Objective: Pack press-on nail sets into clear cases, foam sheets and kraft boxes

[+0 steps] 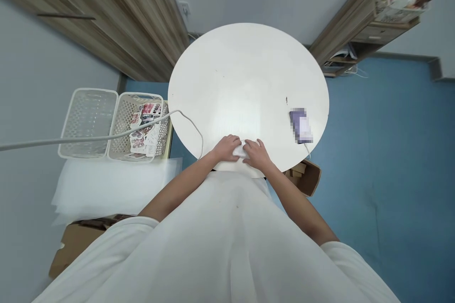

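Close to my body, at the near edge of the round white table (245, 71), a small white flat piece (240, 151) lies between my two hands. It looks like a folded sheet or packet, but I cannot tell which. My left hand (227, 148) grips its left side with curled fingers. From the right, my right hand (257, 155) holds its other side, thumb and fingers closed around the edge. The fingers cover part of the piece.
A blurred purple phone-like item (300, 125) with a cord lies on the table's right. A white cable (192, 120) crosses the left edge. Left stands an open white basket (122, 116) of printed cards (144, 128); below right, a cardboard box (309, 177). Cabinets rise behind.
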The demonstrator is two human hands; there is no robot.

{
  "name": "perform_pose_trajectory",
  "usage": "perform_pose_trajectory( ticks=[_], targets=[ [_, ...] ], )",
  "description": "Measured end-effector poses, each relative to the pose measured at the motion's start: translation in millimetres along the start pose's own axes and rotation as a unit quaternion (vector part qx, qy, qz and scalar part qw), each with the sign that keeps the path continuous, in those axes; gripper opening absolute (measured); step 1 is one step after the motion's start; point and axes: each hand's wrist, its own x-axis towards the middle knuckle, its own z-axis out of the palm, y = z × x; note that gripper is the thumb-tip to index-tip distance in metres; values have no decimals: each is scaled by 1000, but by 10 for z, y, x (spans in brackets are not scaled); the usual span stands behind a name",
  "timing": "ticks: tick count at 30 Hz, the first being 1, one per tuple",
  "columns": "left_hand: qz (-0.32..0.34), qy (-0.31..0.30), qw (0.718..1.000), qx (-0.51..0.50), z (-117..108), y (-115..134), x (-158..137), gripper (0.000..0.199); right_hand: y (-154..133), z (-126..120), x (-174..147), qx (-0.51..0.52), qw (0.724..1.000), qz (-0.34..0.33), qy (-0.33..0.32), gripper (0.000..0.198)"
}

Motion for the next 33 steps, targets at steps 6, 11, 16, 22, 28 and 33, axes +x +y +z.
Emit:
perform_pose_trajectory(
  ticks=[6,11,16,22,28,33],
  targets=[
    [20,-24,999,20,-18,50,-272,38,-297,58,-140,-18,1000,9,-10,30],
    [35,-1,997,74,-121,68,-332,41,-256,-19,-90,0,999,25,-25,27],
    [67,22,992,102,-214,96,-406,66,-157,-56,-100,39,999,27,-16,27],
    [24,0,997,76,-158,53,-413,22,-87,-150,-70,79,996,34,12,22],
    [-76,16,996,-43,-247,4,-270,26,-48,-273,75,130,987,95,-11,29],
    [-201,15,973,-112,-282,-92,-109,31,32,-277,272,189,966,175,-12,28]
  ],
)
